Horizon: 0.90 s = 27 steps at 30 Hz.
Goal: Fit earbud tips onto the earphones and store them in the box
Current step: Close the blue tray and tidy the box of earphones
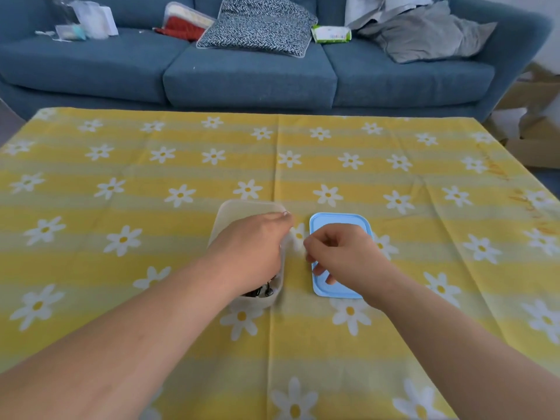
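Left hand (251, 250) dips into the box (242, 205), fingers hidden. Right hand (345, 256) curls over the lid (339, 218). I cannot tell what either holds.

A yellow striped cloth printed with white daisies (303, 153) covers the surface under the left grip (251, 250) and right grip (342, 256). Well beyond both stands a long blue-grey fabric sofa (248, 77), with a black-and-white patterned cushion (257, 25) beyond the left grip and crumpled grey cloth (430, 34) beyond the right. Brown cardboard boxes (536, 140) sit far right of the right grip.
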Motion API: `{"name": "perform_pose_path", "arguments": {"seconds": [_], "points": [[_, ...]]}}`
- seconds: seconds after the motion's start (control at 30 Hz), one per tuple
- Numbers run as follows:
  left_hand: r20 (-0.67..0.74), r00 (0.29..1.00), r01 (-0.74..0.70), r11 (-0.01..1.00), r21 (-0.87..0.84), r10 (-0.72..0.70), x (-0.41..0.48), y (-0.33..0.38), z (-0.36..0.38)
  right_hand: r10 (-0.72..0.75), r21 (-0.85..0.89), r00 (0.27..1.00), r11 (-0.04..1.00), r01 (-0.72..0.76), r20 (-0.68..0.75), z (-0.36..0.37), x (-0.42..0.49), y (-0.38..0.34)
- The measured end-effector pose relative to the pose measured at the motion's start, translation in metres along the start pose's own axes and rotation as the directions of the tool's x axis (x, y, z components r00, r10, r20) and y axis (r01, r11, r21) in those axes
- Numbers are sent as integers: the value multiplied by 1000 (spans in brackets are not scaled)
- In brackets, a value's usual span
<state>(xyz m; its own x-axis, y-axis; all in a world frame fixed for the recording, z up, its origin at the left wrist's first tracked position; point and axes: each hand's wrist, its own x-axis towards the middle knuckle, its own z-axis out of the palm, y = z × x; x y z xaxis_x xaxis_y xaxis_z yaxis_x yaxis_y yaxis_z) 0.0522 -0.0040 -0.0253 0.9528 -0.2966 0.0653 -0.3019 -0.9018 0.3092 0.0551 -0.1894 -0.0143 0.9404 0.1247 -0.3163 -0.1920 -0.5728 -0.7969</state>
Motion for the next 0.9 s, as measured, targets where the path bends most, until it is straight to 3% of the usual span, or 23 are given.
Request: {"name": "perform_pose_path", "arguments": {"seconds": [0.13,0.27,0.37,0.63,0.83,0.9], "points": [[-8,999,37,999,-16,-37,0,-4,-2,27,2,991,1000,-27,-132,-13,4,14],[132,989,49,991,126,-66,3,-6,6,42,-70,969,996,-60,-242,-27,11,32],[157,981,80,977,199,-112,6,-4,7,62,-89,957,992,-91,-285,-34,16,49],[-117,963,227,963,-145,-245,11,1,-2,123,-135,943,976,-171,-308,-40,22,64],[-231,973,1,998,-60,-15,11,2,9,226,-222,920,926,-305,-320,-51,21,64],[-266,963,26,997,-78,-46,11,-1,10,233,-220,914,923,-315,-332,-49,22,64]]}}
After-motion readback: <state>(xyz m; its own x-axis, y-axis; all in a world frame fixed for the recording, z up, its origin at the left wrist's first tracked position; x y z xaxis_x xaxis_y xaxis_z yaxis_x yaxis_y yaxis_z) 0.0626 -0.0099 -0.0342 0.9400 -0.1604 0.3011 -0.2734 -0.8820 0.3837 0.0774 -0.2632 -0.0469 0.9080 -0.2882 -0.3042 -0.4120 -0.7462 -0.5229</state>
